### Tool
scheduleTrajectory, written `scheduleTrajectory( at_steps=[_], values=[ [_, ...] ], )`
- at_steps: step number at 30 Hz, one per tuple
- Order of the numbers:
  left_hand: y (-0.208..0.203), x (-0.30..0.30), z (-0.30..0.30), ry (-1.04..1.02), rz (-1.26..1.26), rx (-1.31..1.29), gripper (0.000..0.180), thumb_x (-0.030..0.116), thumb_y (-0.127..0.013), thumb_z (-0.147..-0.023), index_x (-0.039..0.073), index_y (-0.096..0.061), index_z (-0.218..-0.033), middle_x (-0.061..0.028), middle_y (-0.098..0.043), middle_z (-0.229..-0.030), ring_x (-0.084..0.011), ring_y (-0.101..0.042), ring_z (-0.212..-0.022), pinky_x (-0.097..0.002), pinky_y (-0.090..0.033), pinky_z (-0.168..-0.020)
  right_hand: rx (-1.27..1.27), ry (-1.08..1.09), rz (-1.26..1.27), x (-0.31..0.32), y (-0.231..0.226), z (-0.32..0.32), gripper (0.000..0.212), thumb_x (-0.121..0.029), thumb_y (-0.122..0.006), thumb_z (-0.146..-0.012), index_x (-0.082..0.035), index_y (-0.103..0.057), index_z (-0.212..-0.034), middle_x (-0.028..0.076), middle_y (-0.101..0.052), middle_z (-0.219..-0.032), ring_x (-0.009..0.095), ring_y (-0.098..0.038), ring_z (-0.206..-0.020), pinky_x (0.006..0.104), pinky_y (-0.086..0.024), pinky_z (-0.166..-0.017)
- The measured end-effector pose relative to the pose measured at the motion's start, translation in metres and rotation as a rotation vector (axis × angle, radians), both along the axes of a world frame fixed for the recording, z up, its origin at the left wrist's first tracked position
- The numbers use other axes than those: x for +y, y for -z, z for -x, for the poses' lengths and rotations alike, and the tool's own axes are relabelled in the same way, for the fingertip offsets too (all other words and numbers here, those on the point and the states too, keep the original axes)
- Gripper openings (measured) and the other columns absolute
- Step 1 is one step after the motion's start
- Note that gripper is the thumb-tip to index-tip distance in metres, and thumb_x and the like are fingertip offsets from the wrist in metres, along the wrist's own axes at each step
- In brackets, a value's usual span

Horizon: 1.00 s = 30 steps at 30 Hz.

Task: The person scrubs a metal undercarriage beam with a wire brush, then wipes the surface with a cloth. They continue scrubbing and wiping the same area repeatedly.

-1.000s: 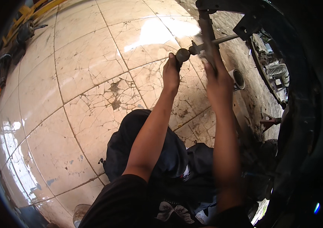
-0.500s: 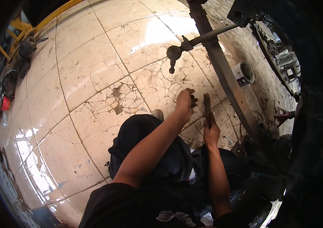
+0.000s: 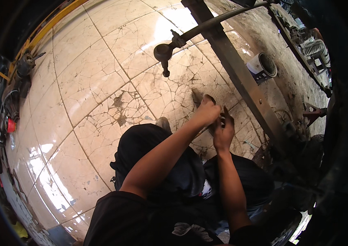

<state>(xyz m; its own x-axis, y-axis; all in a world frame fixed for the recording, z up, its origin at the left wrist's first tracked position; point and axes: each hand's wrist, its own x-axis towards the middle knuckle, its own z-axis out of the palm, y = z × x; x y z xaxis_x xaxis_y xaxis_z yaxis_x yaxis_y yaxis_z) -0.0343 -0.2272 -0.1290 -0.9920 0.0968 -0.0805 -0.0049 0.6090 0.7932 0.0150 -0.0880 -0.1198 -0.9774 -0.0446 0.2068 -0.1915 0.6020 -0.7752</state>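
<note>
In front of my knees, my left hand (image 3: 208,112) is closed around a narrow, dark, flat bar (image 3: 196,95). One end of the bar sticks out beyond the fist, tilted up to the left. Close beside it, my right hand (image 3: 224,133) has its fingers raised and apart near the bar's lower end; whether it touches the bar is hard to make out. The exact kind of bar does not show, as my left hand covers its middle. Ahead of both hands hangs a tie rod end (image 3: 163,53) with its stud pointing down, on a metal rod (image 3: 219,19).
A long steel beam (image 3: 239,67) slants down to the right of my hands. Past it stand a paint bucket (image 3: 260,67) and a reddish jack stand (image 3: 314,114). Cracked tiles (image 3: 96,69) cover the floor. Greasy parts (image 3: 16,92) lie along the far left edge.
The bar has passed from my right hand to my left, tilting leftward. My right hand's fingers have come apart. The view has shifted, so the tie rod end appears further left.
</note>
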Motion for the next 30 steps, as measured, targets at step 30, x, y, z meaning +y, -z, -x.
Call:
scheduleTrajectory(
  at_steps=[30],
  values=[
    [-0.061,-0.018,-0.014,0.016,-0.703,-0.128,0.024,0.014,-0.081,-0.088,0.003,-0.081,-0.110,-0.0104,-0.081,-0.097,-0.0169,-0.075,-0.090,-0.0318,-0.057,-0.083,-0.337,-0.046,1.256,0.027,-0.002,0.010,0.028,-0.006,-0.073,-0.101,-0.009,-0.067,-0.128,0.004,-0.072,-0.117,0.016,-0.067,-0.105,0.0298,-0.053,-0.086]
  ],
)
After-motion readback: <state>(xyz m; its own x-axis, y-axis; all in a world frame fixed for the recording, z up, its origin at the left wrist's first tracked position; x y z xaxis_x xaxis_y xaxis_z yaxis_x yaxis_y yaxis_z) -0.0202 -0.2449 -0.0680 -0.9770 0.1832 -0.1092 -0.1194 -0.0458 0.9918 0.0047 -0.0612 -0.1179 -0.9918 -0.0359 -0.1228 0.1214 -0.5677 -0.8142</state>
